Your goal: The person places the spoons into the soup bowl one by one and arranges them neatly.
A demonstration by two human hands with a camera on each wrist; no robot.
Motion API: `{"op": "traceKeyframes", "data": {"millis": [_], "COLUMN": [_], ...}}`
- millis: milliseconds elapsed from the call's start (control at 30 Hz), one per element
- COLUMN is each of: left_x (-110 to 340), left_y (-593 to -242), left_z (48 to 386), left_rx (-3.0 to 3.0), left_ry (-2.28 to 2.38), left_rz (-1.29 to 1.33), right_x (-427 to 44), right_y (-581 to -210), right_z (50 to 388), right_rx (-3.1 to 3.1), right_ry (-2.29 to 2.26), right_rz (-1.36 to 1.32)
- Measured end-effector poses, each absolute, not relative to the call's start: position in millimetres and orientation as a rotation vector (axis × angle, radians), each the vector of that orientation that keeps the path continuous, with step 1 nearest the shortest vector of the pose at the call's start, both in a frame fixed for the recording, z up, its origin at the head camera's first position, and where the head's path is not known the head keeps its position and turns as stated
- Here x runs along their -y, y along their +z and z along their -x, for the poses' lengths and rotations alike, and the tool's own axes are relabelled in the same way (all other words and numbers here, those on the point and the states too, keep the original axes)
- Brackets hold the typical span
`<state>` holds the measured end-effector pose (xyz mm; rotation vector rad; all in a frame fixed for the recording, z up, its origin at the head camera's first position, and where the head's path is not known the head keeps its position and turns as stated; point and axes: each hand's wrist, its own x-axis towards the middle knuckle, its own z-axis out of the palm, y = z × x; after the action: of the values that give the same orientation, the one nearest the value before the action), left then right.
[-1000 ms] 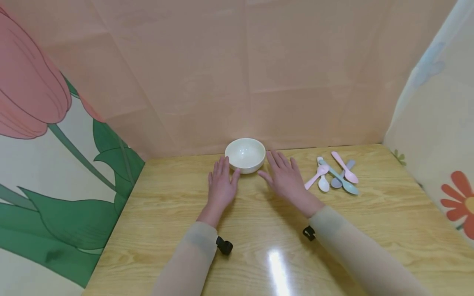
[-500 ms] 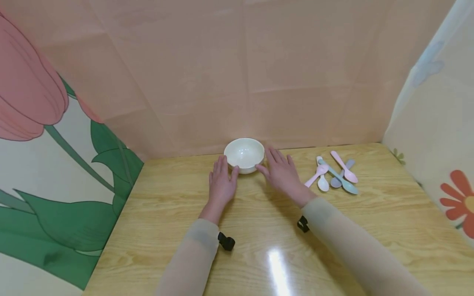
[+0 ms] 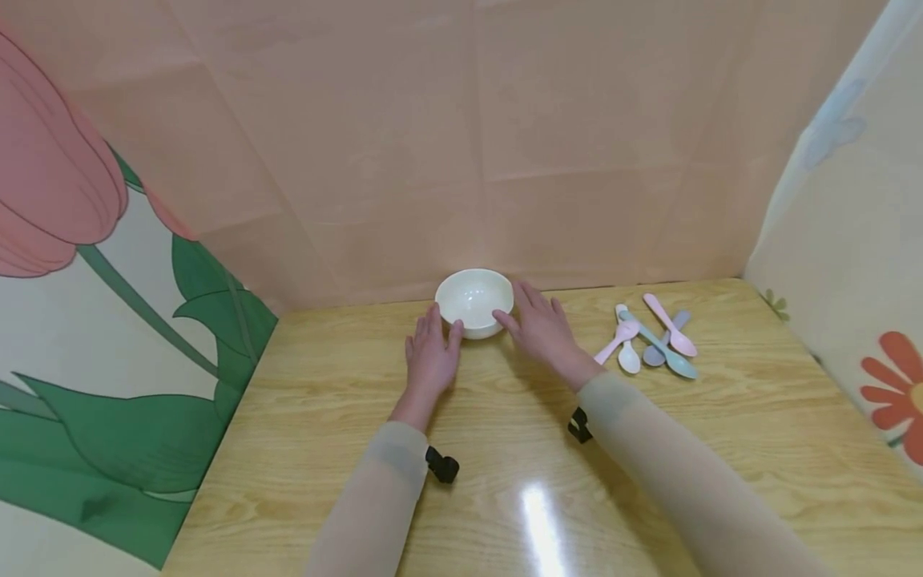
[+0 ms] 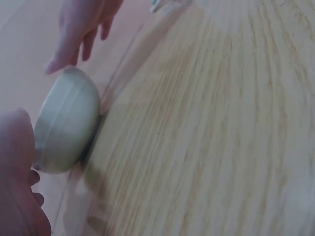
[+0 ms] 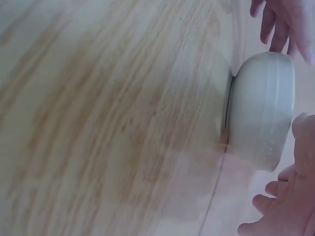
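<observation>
Left hand [image 3: 431,359]: held out with fingers straight and thumb spread away; nothing is pinched. Its fingertips are brought right up to the bowl's left wall, though firm contact can't be confirmed.
Right hand [image 3: 542,330]: same deal on the other side, fingers loosely extended, thumb stuck out by the near right rim. No grip is shown, and touch vs tiny gap can't be told.
White bowl [image 3: 473,301]: set upright between the two hands, base down by the far edge of the wood-grain tabletop [image 3: 324,457]. No contents are seen.
Step in hand: pretty much a two-sided approach to the bowl, judging by how it's framed.
Next move, my-best-guess style: both palms would need to be closed in evenly, so the bowl isn't tipped or spun.
Behind the bowl: tight. The peach backdrop [image 3: 577,192] is hung just beyond, so little room is left for pushing away.
Near side: loads of bare wood is left for a slide toward the body.
Right side: watch the forearm swing, as a pale pink spoon [image 3: 628,330], white spoon [image 3: 630,360], teal spoon [image 3: 678,363], lavender spoon [image 3: 654,357] and brighter pink spoon [image 3: 667,321] are bunched up past that hand.
Left side: more open wood, bounded by the tulip-print panel [image 3: 108,425].
</observation>
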<state>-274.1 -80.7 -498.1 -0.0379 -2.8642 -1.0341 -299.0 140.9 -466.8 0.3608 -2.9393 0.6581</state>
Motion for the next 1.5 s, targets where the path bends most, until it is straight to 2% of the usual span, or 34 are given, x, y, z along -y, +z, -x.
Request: {"op": "traceKeyframes", "data": {"millis": [567,1500], "left_x": [79,78], "left_y": [-497,-498], "left_z": [276,248], "left_rx": [2.874,2.821], "left_ry": [-1.065,-1.163], "left_rz": [-0.018,0.064], "right_x": [-141,-150], "right_y": [-475,-471], "right_z": [312,275], "right_rx": [2.953,2.917], "right_ry": [0.853,0.808], "right_rz": [-0.406,-0.433]}}
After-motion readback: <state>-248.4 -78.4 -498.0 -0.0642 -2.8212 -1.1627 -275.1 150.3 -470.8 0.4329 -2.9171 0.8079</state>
